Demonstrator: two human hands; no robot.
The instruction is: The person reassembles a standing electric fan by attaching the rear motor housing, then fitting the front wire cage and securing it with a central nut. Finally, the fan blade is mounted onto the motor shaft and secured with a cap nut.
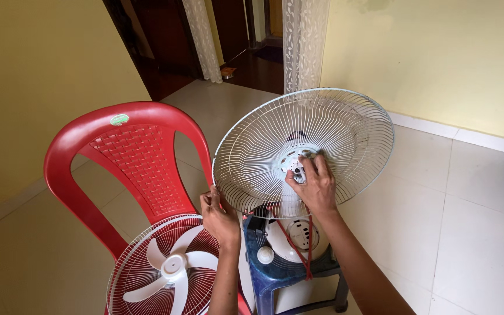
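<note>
White wire is what I am looking down at: a round rear fan guard (304,151), dished and tilted up toward me, is standing over the fan motor housing (291,236), which is resting on the top of a small blue plastic stool (275,274). My right hand (316,184) is reaching into the centre of the guard, and its fingers are curling tight around the small white hub there, so I am reading them as pinching narrow on that middle fitting. My left hand (218,216) is gripping the guard's lower left rim, fingers folded closed over the outer wire ring, and it is steadying the guard just above the stool's left edge. A red cord (298,248) is hanging down across the front of the white housing, and a round white knob (265,255) is showing low on its left side.

Just beside the stool on its left, a red plastic chair (129,157) is facing me. On its seat the front fan guard (147,274) is lying flat, and the white fan blade (173,268) is lying inside it, overhanging the seat's front edge toward me. The stool and chair are standing on a pale tiled floor (473,233), with yellow walls to either side and a doorway with lace curtains (301,41) at the far end.
</note>
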